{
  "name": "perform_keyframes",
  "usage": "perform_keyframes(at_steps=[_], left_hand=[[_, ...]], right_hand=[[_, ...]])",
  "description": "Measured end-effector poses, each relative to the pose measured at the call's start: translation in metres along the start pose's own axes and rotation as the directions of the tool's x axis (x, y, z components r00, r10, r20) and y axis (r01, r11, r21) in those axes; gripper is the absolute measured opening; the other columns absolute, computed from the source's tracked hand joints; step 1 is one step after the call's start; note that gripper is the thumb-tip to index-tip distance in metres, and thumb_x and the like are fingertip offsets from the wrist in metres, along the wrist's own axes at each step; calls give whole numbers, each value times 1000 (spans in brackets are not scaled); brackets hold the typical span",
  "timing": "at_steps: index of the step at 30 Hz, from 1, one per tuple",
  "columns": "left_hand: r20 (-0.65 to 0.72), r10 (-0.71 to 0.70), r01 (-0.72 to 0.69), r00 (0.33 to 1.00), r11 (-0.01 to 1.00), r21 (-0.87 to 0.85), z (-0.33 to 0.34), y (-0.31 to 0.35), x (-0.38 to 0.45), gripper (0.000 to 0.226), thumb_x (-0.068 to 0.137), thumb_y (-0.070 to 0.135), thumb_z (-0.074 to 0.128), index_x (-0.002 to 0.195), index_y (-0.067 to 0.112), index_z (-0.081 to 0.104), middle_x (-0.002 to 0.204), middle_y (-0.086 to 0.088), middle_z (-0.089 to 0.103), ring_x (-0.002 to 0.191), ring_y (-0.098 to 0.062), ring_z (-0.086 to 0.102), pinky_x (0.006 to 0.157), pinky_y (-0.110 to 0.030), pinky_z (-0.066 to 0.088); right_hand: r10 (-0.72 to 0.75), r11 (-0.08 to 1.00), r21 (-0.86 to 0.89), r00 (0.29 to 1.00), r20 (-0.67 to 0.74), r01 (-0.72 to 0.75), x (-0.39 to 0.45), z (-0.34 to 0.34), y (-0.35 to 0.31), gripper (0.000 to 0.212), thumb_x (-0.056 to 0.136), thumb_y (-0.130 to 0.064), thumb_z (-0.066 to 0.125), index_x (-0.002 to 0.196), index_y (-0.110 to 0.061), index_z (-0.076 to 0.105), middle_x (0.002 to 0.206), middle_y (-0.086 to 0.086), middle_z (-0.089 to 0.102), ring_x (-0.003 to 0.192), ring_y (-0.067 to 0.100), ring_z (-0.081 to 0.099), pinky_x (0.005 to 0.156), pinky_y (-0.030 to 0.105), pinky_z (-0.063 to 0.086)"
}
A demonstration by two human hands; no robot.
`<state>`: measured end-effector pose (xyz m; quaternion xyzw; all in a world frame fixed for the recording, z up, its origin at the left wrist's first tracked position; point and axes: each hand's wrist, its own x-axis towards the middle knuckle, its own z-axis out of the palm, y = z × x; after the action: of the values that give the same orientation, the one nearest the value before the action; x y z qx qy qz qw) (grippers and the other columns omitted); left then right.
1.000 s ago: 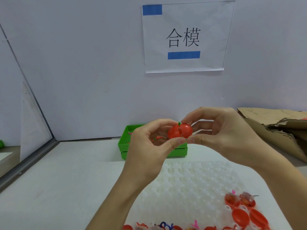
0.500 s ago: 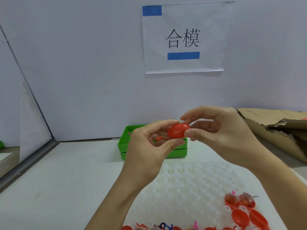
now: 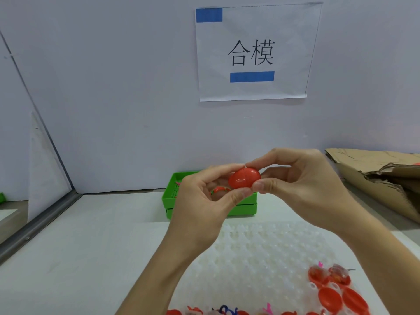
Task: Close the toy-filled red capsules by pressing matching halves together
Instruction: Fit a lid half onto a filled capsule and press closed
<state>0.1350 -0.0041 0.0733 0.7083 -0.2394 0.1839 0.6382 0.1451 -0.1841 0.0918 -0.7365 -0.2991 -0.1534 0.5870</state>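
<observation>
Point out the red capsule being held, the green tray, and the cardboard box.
red capsule (image 3: 244, 178), head view, its front shell.
green tray (image 3: 243, 209), head view, front wall.
cardboard box (image 3: 363, 176), head view, its near flap.

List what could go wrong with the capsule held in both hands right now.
1. The capsule is pinched only by fingertips of the left hand and right hand; it may slip out and drop.
2. A seam line shows across it; the halves may not be fully pressed together and could pop open.
</observation>
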Motion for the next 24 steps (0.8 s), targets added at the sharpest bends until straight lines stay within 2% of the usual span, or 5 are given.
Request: perform_keyframes(at_steps=[3,8,14,18,24], left_hand=[[-3,18,-18,1000,1000,0,-1,-2,1,39,68,21,78,107,19,75,94,2,75,89,-13,72,78,-19,55],[-22,31,-30,999,998,57,-1,-2,1,38,70,22,78,108,18,76,91,4,75,87,-9,70,77,-16,52],[-50,53,-45,997,989,141,0,-2,1,34,75,0,79,103,19,78,72,12,68,69,3,62,66,-7,45],[-53,59,-50,997,988,146,1,-2,1,31,77,-5,76,104,10,77,69,9,66,67,2,64,64,-6,47],[-54,66,-55,996,982,178,1,-1,0,30,77,-7,75,103,9,78,72,6,64,67,3,62,63,-5,45]], right_hand=[[6,1000,4,1000,-13,-6,1,1,1,24,78,5,77,87,-17,74,87,1,78,80,21,76,76,27,60],[-16,1000,12,999,-33,16,1,5,3,28,79,11,74,86,-17,75,79,-3,77,70,10,73,68,15,55],[-21,1000,11,998,-63,21,2,9,5,33,79,13,73,86,-20,76,72,-3,76,65,5,71,66,12,53],[-22,1000,-4,997,-70,21,2,10,5,38,79,13,74,83,-24,76,72,-3,77,65,5,72,66,12,53],[-12,1000,-11,998,-65,12,2,10,6,45,77,14,74,74,-31,79,77,-4,78,70,12,75,68,15,55]])
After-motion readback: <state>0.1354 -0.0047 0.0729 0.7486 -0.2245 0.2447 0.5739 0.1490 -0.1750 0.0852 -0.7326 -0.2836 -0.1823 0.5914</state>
